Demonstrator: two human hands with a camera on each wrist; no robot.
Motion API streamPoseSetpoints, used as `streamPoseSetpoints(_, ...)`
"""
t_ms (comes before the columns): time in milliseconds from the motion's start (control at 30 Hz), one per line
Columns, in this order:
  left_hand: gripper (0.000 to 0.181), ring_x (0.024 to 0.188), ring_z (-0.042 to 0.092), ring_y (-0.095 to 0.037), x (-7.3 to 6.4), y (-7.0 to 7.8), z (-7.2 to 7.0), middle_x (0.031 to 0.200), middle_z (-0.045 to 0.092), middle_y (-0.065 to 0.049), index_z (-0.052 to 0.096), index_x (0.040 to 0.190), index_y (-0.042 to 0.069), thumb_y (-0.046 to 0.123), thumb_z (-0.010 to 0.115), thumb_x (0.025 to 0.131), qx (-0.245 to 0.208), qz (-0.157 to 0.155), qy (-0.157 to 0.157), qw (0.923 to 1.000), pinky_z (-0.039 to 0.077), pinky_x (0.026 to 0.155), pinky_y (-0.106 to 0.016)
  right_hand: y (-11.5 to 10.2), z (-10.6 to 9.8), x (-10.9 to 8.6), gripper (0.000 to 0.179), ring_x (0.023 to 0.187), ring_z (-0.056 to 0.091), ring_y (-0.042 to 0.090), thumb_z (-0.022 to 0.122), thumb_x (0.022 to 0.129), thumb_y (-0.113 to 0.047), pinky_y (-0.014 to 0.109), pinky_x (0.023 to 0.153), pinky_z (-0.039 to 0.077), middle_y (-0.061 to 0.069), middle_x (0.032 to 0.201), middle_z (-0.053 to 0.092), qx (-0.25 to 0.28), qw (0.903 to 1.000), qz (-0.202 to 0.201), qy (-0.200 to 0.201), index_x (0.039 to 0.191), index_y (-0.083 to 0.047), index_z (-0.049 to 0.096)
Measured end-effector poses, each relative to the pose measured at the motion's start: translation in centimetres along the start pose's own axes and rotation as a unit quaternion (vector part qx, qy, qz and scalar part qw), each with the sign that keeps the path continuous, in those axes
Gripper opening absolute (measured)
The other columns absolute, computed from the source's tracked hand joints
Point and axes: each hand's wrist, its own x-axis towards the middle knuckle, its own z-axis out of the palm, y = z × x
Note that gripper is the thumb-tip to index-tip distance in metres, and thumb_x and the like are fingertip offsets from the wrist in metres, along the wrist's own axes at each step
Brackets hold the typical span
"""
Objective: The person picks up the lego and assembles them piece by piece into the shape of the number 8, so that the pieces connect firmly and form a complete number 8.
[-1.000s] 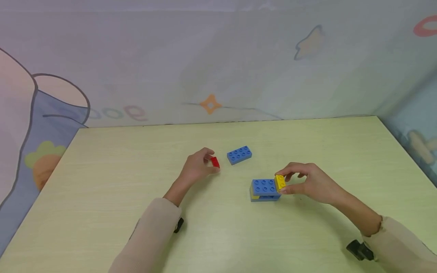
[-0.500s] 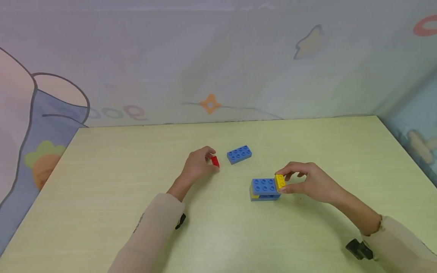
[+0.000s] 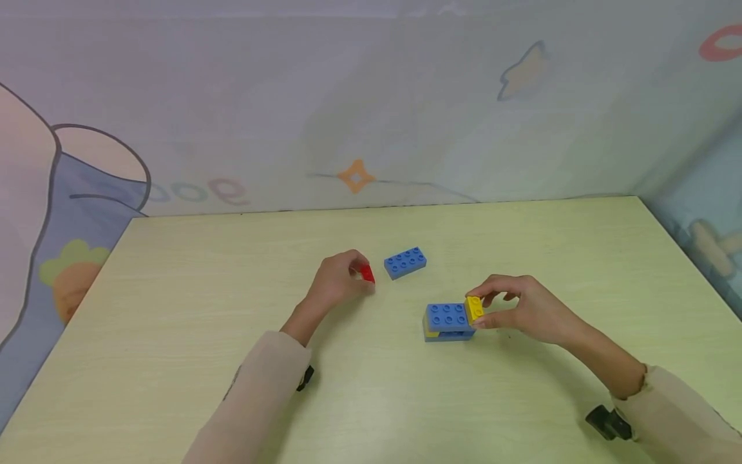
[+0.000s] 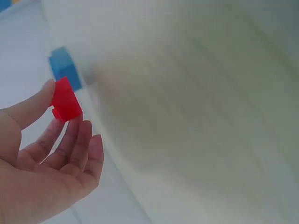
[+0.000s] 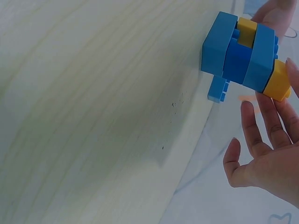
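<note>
My left hand [image 3: 340, 281] pinches a small red building brick [image 3: 368, 273] between thumb and fingers, left of a loose blue brick [image 3: 405, 263]. In the left wrist view the red brick [image 4: 67, 100] has its studs turned toward the palm. A stack of bricks [image 3: 447, 314] stands right of centre, with a studded blue brick on top. Seen from the right wrist, its middle layer has a yellow brick [image 5: 246, 31] and a darker blue brick [image 5: 237, 60] side by side. My right hand [image 3: 524, 312] grips a yellow two-stud brick [image 3: 474, 309] on the stack's right end.
All of this is on a pale wooden table [image 3: 191, 309]. Along its far edge hangs a printed cloth backdrop [image 3: 261, 116], which continues along both sides. Black wrist cameras are worn at both sleeves.
My left hand and the red brick shift very slightly to the right. The right hand, the yellow brick and the stack stay in place.
</note>
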Motion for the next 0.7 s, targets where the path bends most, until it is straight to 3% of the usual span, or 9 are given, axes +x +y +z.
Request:
streamPoseSetpoints(233, 0.031, 0.092, 0.052, -0.020, -1.8, 1.5, 0.4, 0.095, 0.060, -0.003, 0.062, 0.106, 0.007, 0.017, 0.072, 0.079, -0.047, 0.039, -0.016, 0.9980, 0.047, 0.071, -0.028, 0.1, 0.1, 0.0, 0.032, 0.086, 0.053, 0.017, 0.077, 0.072, -0.015, 0.043, 0.076, 0.036, -0.004, 0.091, 0.063, 0.007, 1.0000, 0.003, 0.001, 0.102, -0.011, 0.068)
streamPoseSetpoints(367, 0.030, 0.090, 0.053, -0.019, -3.1, 2.4, 1.1, 0.093, 0.060, 0.000, 0.063, 0.105, 0.007, 0.018, 0.072, 0.079, -0.056, 0.088, -0.028, 0.9942, 0.046, 0.066, -0.026, 0.1, 0.1, 0.0, 0.032, 0.086, 0.053, 0.018, 0.077, 0.072, -0.016, 0.043, 0.076, 0.036, -0.004, 0.090, 0.063, 0.005, 1.0000, 0.002, 0.002, 0.102, -0.011, 0.068)
streamPoseSetpoints(700, 0.032, 0.092, 0.055, -0.018, -5.6, 5.6, 2.2, 0.099, 0.062, 0.001, 0.062, 0.109, 0.007, 0.018, 0.070, 0.081, -0.070, 0.165, -0.052, 0.9824, 0.046, 0.073, -0.025, 0.1, 0.1, 0.0, 0.031, 0.088, 0.053, 0.019, 0.076, 0.074, -0.018, 0.043, 0.076, 0.037, -0.004, 0.091, 0.063, 0.007, 1.0000, -0.001, -0.002, 0.103, -0.010, 0.067)
